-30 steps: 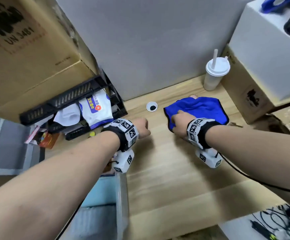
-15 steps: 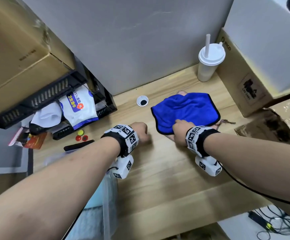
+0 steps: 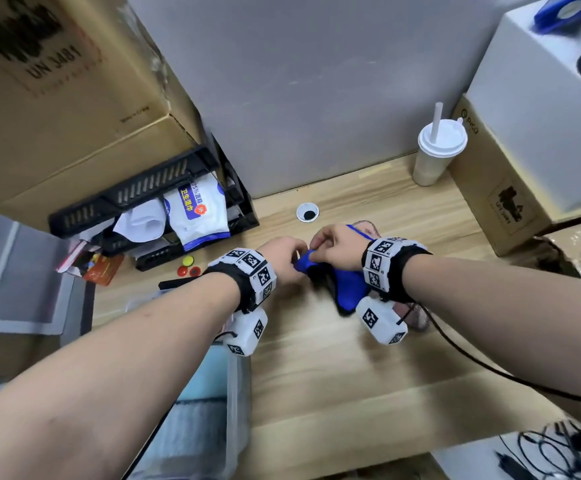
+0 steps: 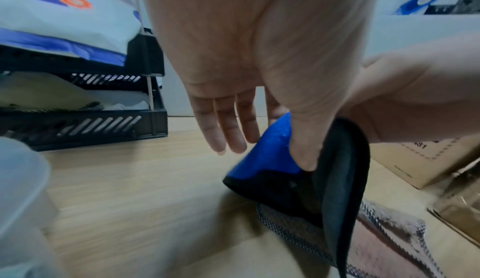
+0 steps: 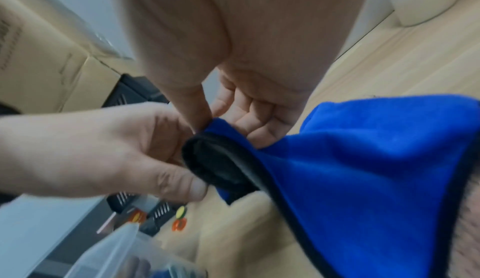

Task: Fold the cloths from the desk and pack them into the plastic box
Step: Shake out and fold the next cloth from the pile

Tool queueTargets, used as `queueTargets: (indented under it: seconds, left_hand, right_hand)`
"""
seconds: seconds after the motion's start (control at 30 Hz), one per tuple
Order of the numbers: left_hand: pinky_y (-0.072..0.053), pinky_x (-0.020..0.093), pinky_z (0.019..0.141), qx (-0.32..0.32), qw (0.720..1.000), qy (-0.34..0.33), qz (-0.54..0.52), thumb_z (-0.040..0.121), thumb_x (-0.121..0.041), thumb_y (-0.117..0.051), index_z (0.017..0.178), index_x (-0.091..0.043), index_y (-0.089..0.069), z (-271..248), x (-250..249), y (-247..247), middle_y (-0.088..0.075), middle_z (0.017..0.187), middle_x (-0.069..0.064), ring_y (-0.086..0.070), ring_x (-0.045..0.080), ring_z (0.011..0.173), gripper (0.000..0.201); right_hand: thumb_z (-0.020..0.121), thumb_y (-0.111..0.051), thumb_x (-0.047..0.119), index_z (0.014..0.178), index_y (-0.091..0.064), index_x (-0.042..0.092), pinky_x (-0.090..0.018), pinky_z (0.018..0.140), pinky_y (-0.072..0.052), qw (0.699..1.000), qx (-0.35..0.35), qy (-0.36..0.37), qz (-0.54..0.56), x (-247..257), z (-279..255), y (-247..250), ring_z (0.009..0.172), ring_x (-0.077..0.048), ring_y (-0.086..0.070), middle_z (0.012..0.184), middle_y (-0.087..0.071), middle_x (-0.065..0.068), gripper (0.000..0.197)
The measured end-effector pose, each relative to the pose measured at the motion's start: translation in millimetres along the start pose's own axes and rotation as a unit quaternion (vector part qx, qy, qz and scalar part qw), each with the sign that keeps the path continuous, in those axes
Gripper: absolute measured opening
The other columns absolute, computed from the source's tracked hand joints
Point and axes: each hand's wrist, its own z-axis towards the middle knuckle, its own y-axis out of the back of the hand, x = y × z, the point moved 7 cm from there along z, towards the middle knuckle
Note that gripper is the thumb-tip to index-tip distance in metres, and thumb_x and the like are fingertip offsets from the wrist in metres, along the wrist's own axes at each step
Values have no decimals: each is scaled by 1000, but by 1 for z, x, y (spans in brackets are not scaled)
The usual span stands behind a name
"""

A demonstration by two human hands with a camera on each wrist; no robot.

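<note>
Both hands meet above the middle of the desk [image 3: 334,382], the right hand [image 3: 337,251] and left hand [image 3: 284,259] each pinching the same black-trimmed corner of the blue cloth [image 3: 346,289], which hides most of a patterned cloth [image 4: 384,241] beneath, while the plastic box [image 3: 237,393] sits cropped at the near-left edge.

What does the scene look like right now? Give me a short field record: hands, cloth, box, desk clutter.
left hand: thumb and fingers pinch a black-edged corner of the blue cloth
right hand: pinches the same corner
blue cloth: lifted at the corner, unfolded, hanging toward the desk
patterned cloth: lying on the desk under the blue one
plastic box: translucent, at the desk's near left edge
desk: wooden; lidded cup with straw by the wall, black tray rack at left
</note>
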Motion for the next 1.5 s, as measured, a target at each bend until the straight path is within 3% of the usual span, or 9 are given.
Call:
queueTargets:
  seconds: [0.1, 0.23, 0.33, 0.57, 0.77, 0.87, 1.13, 1.33, 1.5]
  left_hand:
    - [-45, 28, 64, -46, 996, -25, -66, 65, -39, -86, 90, -19, -62, -13, -5, 19, -61, 87, -5, -55, 14, 74, 40]
    - [-43, 29, 62, -124, 985, -34, -116, 78, -40, -72, 86, -16, -66, -21, -13, 55, -60, 69, -3, -53, 15, 63, 25]
    - [-47, 32, 64, -152, 977, -32, -149, 87, -25, -58, 83, -14, -70, -30, -24, 85, -65, 69, 0, -57, 16, 63, 17]
    - [-39, 21, 49, -173, 975, 6, -141, 86, -15, -58, 74, -10, -70, -46, -37, 140, -60, 62, 4, -52, 16, 55, 18]
    - [-55, 37, 63, -152, 961, -6, -232, 77, -13, -71, 75, -8, -71, -59, -48, 165, -71, 71, 9, -61, 21, 63, 6]
    - [-46, 29, 50, -128, 968, 22, -216, 73, -20, -76, 70, -11, -66, -63, -49, 171, -59, 55, 2, -51, 24, 55, 14]
    - [-49, 35, 56, -100, 974, 50, -199, 73, -34, -77, 74, -16, -66, -73, -27, 174, -53, 67, 11, -50, 27, 58, 22]
    - [-39, 22, 45, -165, 972, 109, -128, 83, -31, -70, 54, -16, -48, -83, 22, 177, -43, 48, 4, -47, 23, 40, 40]
    - [-39, 19, 43, -189, 964, 136, -125, 91, -34, -61, 51, -16, -46, -87, 38, 159, -48, 46, 1, -54, 21, 39, 46]
  right_hand:
    - [80, -71, 20, 89, -58, 25, -36, 82, -49, 999, -5, -17, 45, 15, 2, 10, 78, -18, -61, 88, -68, -2, 17]
    - [86, -71, 14, 90, -57, 17, -34, 66, -43, 993, -5, 6, 120, 46, -2, 25, 70, -22, -53, 78, -59, -8, 15]
    - [78, -77, 45, 99, -58, 18, -24, 54, -42, 984, -39, 8, 175, 59, -8, 41, 59, -10, -54, 75, -61, 1, 38]
    - [63, -90, 33, 112, -51, 18, -24, 67, -43, 995, -54, 70, -54, 77, -25, 41, 85, -12, -57, 101, -59, 1, 64]
    - [57, -87, 43, 101, -47, 20, -31, 71, -49, 990, -109, 90, -11, 93, -29, 37, 82, -13, -58, 93, -58, 2, 64]
    - [41, -79, 53, 87, -41, 26, -34, 70, -47, 984, -146, 102, 34, 101, -26, 38, 74, -16, -53, 85, -52, 3, 65]
    - [77, -57, 8, 78, -51, 14, -28, 60, -42, 970, -161, 30, -178, 95, -26, 48, 74, -27, -58, 77, -58, -4, 9]
    - [79, -60, 13, 78, -60, 10, -28, 64, -49, 957, -144, -56, -247, 63, -28, 64, 73, -30, -64, 80, -70, -11, 3]
    - [90, -62, 31, 68, -58, 9, -21, 43, -38, 993, -65, -81, -54, 69, -31, 48, 39, -19, -50, 49, -59, -4, 31]
